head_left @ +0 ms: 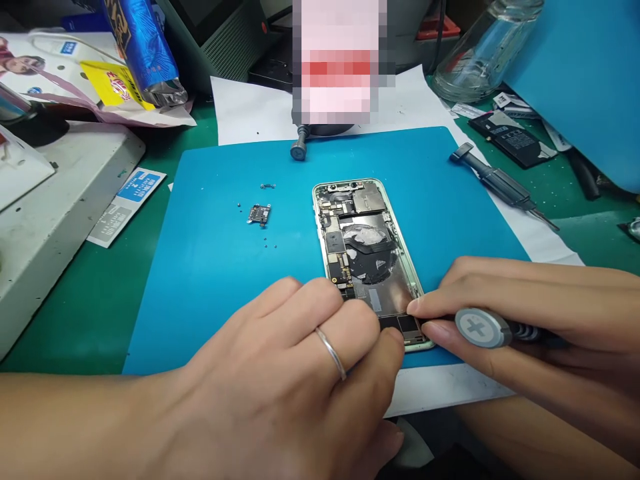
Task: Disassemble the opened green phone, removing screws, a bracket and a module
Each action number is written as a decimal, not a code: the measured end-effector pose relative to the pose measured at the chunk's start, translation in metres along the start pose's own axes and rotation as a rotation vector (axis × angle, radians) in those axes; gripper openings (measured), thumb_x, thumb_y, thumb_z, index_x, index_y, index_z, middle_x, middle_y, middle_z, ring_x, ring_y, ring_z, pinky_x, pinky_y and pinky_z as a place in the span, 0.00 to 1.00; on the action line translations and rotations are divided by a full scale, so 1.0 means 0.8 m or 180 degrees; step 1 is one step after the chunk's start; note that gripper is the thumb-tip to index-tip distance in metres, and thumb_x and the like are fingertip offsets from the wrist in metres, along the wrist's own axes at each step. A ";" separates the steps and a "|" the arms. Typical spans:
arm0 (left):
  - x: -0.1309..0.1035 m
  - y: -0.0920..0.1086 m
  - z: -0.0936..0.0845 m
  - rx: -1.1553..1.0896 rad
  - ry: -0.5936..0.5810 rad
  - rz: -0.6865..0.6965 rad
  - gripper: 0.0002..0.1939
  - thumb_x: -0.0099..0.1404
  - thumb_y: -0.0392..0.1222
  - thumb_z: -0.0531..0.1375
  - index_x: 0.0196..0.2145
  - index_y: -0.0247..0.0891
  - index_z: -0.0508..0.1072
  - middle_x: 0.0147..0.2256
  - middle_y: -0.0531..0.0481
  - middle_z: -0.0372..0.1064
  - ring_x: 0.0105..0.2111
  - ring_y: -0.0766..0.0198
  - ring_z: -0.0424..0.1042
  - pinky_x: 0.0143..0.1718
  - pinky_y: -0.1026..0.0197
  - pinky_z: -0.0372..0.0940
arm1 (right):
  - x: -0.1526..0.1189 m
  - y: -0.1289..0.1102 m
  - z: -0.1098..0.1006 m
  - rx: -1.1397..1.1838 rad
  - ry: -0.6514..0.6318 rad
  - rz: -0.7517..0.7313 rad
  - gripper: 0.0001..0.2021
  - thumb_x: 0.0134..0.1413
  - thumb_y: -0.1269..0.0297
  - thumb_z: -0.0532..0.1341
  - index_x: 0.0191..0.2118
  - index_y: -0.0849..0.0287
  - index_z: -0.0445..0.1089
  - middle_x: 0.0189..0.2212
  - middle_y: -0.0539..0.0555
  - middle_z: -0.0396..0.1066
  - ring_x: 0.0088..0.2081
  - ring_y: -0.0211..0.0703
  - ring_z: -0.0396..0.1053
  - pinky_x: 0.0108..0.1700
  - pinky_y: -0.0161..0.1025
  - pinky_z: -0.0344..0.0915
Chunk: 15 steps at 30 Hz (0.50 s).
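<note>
A person's right hand [520, 320] pinches a screwdriver [493, 328] between thumb and fingers, its round cross-marked cap facing the camera and its tip lost behind the fingertips at the near right corner of an opened phone [367, 253]. The left hand [300, 373], a ring [331, 352] on one finger, lies curled with its fingers pressed on the phone's near left edge, gripping nothing. The phone, its boards and shielding bare, lies just beyond both hands on a blue mat [225, 253]. Farther left on the mat sit a small removed part [259, 214] and loose screws [268, 238]. A second tool [500, 183] rests at the mat's far right edge, near a battery [515, 139] and a glass jar [483, 50].
</note>
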<state>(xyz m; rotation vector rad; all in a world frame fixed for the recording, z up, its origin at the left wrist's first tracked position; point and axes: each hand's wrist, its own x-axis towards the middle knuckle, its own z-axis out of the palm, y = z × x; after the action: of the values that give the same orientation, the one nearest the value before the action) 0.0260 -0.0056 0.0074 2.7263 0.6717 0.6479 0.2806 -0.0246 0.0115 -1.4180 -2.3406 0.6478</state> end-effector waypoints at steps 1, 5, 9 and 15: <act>0.001 0.000 0.000 -0.0009 0.0001 0.0015 0.10 0.73 0.39 0.57 0.42 0.33 0.78 0.33 0.49 0.70 0.30 0.59 0.65 0.23 0.51 0.62 | -0.001 0.004 -0.001 -0.0039 -0.0067 -0.0060 0.20 0.66 0.46 0.58 0.46 0.57 0.77 0.36 0.57 0.72 0.41 0.37 0.70 0.37 0.28 0.68; 0.001 0.001 0.001 0.0050 -0.0121 -0.0032 0.13 0.75 0.40 0.56 0.46 0.32 0.79 0.35 0.49 0.71 0.32 0.57 0.66 0.25 0.50 0.63 | -0.004 0.014 -0.005 -0.0414 -0.0096 -0.0374 0.09 0.70 0.55 0.56 0.48 0.43 0.74 0.43 0.41 0.73 0.40 0.22 0.70 0.35 0.18 0.66; -0.001 0.001 0.001 0.0020 -0.0262 -0.0017 0.13 0.75 0.41 0.56 0.48 0.33 0.79 0.36 0.50 0.71 0.32 0.58 0.66 0.26 0.50 0.64 | -0.006 0.013 -0.007 -0.0554 0.0008 -0.0499 0.09 0.71 0.54 0.56 0.50 0.41 0.72 0.44 0.38 0.72 0.42 0.20 0.70 0.36 0.16 0.67; 0.000 0.000 -0.001 -0.0026 -0.0321 -0.0080 0.13 0.73 0.44 0.58 0.45 0.34 0.79 0.35 0.49 0.70 0.33 0.57 0.64 0.27 0.50 0.62 | -0.001 0.009 -0.004 -0.0558 0.0047 -0.0455 0.08 0.70 0.55 0.57 0.49 0.40 0.72 0.42 0.38 0.72 0.40 0.20 0.70 0.34 0.15 0.66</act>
<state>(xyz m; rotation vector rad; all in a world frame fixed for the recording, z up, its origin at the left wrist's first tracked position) 0.0259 -0.0054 0.0083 2.7173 0.6764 0.5024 0.2880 -0.0220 0.0105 -1.3038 -2.5109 0.3998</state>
